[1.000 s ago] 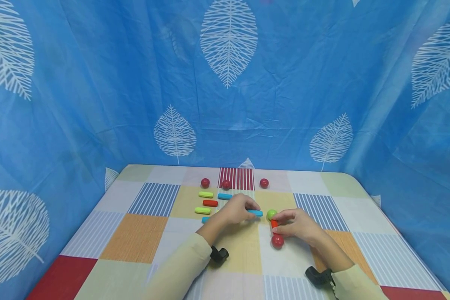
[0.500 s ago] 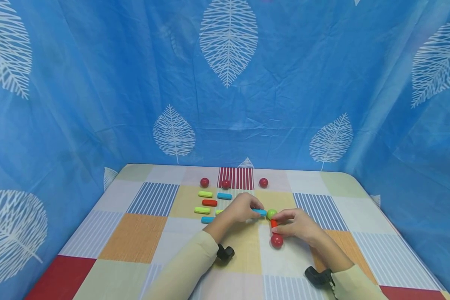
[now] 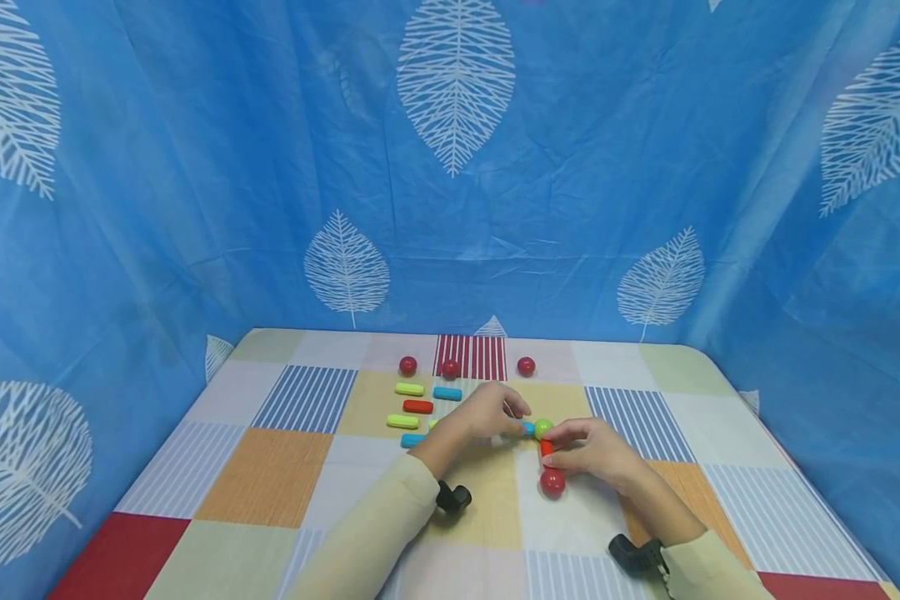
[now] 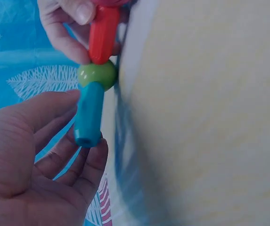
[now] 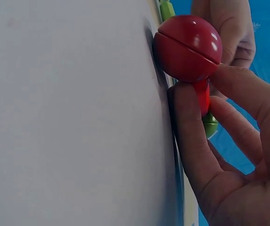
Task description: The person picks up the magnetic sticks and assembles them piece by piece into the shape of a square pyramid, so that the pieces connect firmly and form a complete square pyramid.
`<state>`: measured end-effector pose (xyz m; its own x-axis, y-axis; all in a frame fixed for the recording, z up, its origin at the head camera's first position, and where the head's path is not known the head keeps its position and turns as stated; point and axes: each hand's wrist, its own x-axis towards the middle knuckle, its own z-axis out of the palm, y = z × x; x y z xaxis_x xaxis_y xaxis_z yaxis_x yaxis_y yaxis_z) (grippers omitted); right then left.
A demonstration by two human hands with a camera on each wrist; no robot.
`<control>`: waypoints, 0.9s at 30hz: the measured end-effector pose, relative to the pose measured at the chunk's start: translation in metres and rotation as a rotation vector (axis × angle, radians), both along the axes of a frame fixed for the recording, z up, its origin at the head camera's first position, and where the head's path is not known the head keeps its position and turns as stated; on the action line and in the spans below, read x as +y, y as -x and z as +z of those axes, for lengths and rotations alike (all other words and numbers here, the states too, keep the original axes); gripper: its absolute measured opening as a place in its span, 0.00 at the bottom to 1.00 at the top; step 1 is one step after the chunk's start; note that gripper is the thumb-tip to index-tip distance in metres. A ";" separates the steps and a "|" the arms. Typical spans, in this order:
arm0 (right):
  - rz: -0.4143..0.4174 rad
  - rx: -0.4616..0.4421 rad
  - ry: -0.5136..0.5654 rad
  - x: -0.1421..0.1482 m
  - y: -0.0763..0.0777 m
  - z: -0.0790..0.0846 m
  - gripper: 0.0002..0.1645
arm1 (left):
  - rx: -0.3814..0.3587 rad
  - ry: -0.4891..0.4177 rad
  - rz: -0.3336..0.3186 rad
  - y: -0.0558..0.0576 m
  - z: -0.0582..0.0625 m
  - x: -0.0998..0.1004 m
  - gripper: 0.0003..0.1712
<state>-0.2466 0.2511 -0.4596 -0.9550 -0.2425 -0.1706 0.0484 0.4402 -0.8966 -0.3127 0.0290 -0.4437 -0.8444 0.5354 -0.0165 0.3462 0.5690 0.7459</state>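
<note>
My left hand holds a blue rod between thumb and fingers. One end of that rod meets a green ball; its other end shows a small hole in the left wrist view. With my right hand I pinch a red rod, which runs from the green ball to a larger-looking red ball on the near side. The three parts form a bent chain low over the table. In the head view, my left fingers cover most of the blue rod.
Left of my hands lie loose rods: yellow-green, red, blue and others, one partly behind my left wrist. Farther back sit three red balls, including one at right. A blue leaf-print curtain surrounds the patchwork-covered table.
My left hand has moved right with the blue rod, closing the gap to the green ball. The right hand keeps its hold on the red rod.
</note>
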 end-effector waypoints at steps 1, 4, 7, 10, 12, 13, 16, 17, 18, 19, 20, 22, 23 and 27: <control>0.000 -0.003 -0.003 0.000 0.000 0.000 0.25 | 0.003 -0.002 0.003 0.002 0.001 0.000 0.12; -0.010 -0.015 -0.022 -0.001 -0.001 0.000 0.25 | 0.030 0.000 0.027 0.011 0.004 0.003 0.13; -0.017 -0.029 -0.024 -0.001 -0.001 0.001 0.25 | 0.066 -0.007 0.059 0.021 0.004 0.007 0.14; -0.008 -0.029 -0.012 -0.002 -0.001 0.002 0.25 | 0.089 -0.008 0.098 0.032 0.003 0.010 0.15; 0.008 -0.022 -0.008 -0.002 0.000 0.002 0.25 | 0.090 -0.010 0.129 0.038 0.003 0.012 0.16; 0.007 -0.021 -0.008 -0.002 0.000 0.002 0.25 | 0.084 -0.020 0.146 0.042 0.002 0.014 0.17; 0.006 -0.007 -0.031 -0.002 0.000 0.002 0.25 | 0.069 -0.050 0.197 0.051 0.001 0.018 0.20; 0.001 -0.006 -0.036 -0.002 0.000 0.002 0.25 | 0.062 -0.063 0.213 0.054 0.001 0.020 0.21; -0.004 -0.003 -0.043 -0.002 0.000 0.002 0.24 | 0.053 -0.078 0.226 0.057 0.001 0.021 0.22; -0.012 -0.004 -0.046 -0.002 -0.001 0.002 0.24 | 0.044 -0.087 0.237 0.059 0.001 0.022 0.23; -0.016 -0.001 -0.052 -0.002 -0.001 0.002 0.24 | 0.036 -0.092 0.243 0.060 0.001 0.024 0.24; -0.022 -0.005 -0.050 -0.002 -0.001 0.002 0.24 | 0.019 -0.096 0.248 0.063 0.001 0.028 0.26; -0.022 -0.006 -0.047 -0.002 -0.002 0.002 0.24 | 0.015 -0.091 0.244 0.063 0.000 0.030 0.27; -0.033 -0.011 -0.047 0.001 -0.002 0.001 0.24 | 0.028 -0.051 0.218 0.067 -0.003 0.038 0.32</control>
<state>-0.2447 0.2523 -0.4582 -0.9605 -0.2021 -0.1912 0.0731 0.4797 -0.8744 -0.3793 0.0673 -0.4471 -0.9400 0.3397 0.0304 0.2398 0.5947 0.7674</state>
